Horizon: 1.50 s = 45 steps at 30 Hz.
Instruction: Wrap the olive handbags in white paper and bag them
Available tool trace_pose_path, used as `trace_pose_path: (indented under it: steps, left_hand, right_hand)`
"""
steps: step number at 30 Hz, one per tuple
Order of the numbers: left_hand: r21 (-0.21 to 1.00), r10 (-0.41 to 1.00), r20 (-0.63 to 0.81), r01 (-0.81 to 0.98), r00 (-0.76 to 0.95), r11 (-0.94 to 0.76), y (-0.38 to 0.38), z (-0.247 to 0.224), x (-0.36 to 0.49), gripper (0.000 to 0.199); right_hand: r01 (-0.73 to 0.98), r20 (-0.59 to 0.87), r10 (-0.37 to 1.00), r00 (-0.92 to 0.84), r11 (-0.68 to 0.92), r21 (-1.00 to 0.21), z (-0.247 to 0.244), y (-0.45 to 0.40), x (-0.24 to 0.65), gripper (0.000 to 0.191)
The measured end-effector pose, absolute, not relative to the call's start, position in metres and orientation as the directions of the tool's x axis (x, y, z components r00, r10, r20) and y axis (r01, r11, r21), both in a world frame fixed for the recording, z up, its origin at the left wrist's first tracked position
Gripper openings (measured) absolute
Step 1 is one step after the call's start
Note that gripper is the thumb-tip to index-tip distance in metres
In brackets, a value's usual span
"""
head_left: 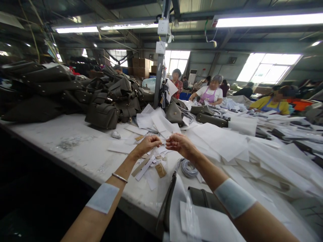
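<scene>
My left hand (148, 145) is closed in a pinch above a scatter of paper tags. Close to its right, with a small gap between them, my right hand (179, 144) has its fingers bent together. Strings seem to run near both fingertips, but what they pinch is too small to make out. Below the hands lie white and brown tags (160, 170). A coiled grey cord (189, 168) rests under my right wrist. Nearest me, a dark bag (205, 199) lies partly under white sheets and clear plastic.
Dark bags (102, 112) are piled along the left and back of the white table (75, 148). White sheets (219, 137) spread over the right side. A post (158, 74) rises behind the hands. Several people are at the far side.
</scene>
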<state>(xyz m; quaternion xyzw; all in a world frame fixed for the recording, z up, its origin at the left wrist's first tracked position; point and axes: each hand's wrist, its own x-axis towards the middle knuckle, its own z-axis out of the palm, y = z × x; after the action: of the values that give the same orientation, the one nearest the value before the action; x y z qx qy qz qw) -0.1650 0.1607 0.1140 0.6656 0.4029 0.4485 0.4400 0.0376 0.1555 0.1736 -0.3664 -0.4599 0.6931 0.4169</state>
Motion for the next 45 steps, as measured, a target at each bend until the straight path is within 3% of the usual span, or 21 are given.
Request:
trace_pose_path:
  steps: [11,14,18,21,24,28,30,32,36,39,45]
  left_hand:
    - [0.951,0.891,0.224,0.112,0.394,-0.289,0.156,0.115,-0.136,0.033]
    - [0.949,0.892,0.237,0.105,0.384,-0.297,0.154,0.121,-0.126,0.031]
    - [0.942,0.889,0.256,0.108,0.378,-0.318,0.154,0.129,-0.118,0.023]
    - [0.943,0.88,0.238,0.118,0.411,-0.31,0.152,0.129,-0.107,0.021]
    - [0.961,0.843,0.196,0.073,0.502,-0.266,0.147,0.124,-0.092,0.024]
    - [0.993,0.859,0.096,0.015,0.503,-0.12,0.141,0.1,-0.075,0.027]
    - [0.994,0.923,-0.066,0.104,0.379,0.028,0.14,0.079,-0.073,0.03]
    - [0.967,0.936,-0.218,0.192,0.275,0.169,0.14,0.057,-0.074,0.03]
    - [0.914,0.871,-0.393,0.233,0.294,0.334,0.139,0.028,-0.073,0.022]
    - [0.897,0.828,-0.441,0.189,0.348,0.399,0.139,0.023,-0.068,0.023]
    - [0.887,0.798,-0.446,0.079,0.405,0.455,0.14,0.025,-0.064,0.037]
  right_hand:
    - [-0.398,-0.153,0.912,-0.382,-0.311,-0.863,0.17,0.147,0.06,0.02]
    - [-0.358,-0.156,0.907,-0.392,-0.307,-0.882,0.17,0.143,0.071,0.021]
    - [-0.028,-0.164,0.881,-0.443,-0.196,-0.98,0.164,0.141,0.093,0.034]
    - [0.155,-0.131,0.909,-0.396,-0.075,-0.985,0.159,0.137,0.11,0.043]
    - [0.153,0.009,0.947,-0.322,0.062,-0.986,0.159,0.128,0.122,0.04]
    - [-0.027,0.151,0.965,-0.215,0.148,-0.989,0.163,0.111,0.135,0.046]
    - [-0.085,0.105,0.982,-0.16,0.093,-0.992,0.166,0.105,0.145,0.048]
    - [-0.031,0.006,0.992,-0.129,0.002,-1.0,0.167,0.102,0.155,0.046]
    - [0.341,-0.285,0.935,-0.209,-0.204,-0.918,0.145,0.106,0.162,0.04]
    - [0.509,-0.478,0.837,-0.264,-0.3,-0.807,0.113,0.112,0.149,0.025]
    - [0.48,-0.624,0.681,-0.384,-0.43,-0.765,0.071,0.126,0.118,0.007]
